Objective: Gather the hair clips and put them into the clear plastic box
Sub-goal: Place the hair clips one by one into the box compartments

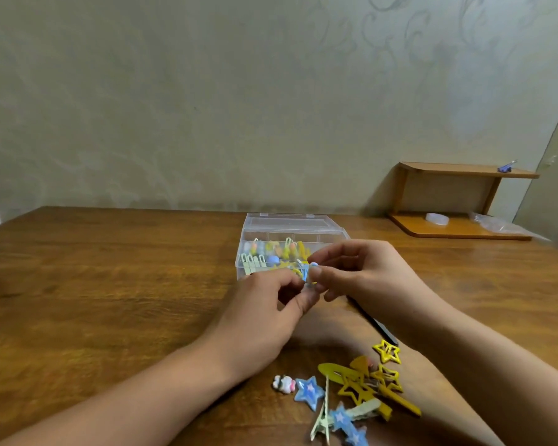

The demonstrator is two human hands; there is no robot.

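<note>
Hands at mid-counter, both working one small blue clip (307, 274) just in front of the clear plastic box (290, 249). I read the left hand (264, 320) as pinching the clip's lower end between thumb and fingertips, while the right hand (355, 275) pinches its upper end, other fingers curled; the clip is too small and blurred for me to tell its exact shape. I judge this two-handed hold to serve for opening or straightening the clip before it goes in, and the position at the box's near wall keeps the drop short. The box stands toward the far edge of the counter, its lid (290, 222) tipped back and open so that nothing bars the way in; pale green, orange and yellow clips already lie inside. The loose pile of clips (358, 391), with yellow stars, blue stars and a small white figure, lies near the counter's near edge, between my forearms, within easy reach of either hand. A dark slender object (376, 323) lies partly under the right wrist. By my estimate the task is partly done, with the pile yet to be moved.
</note>
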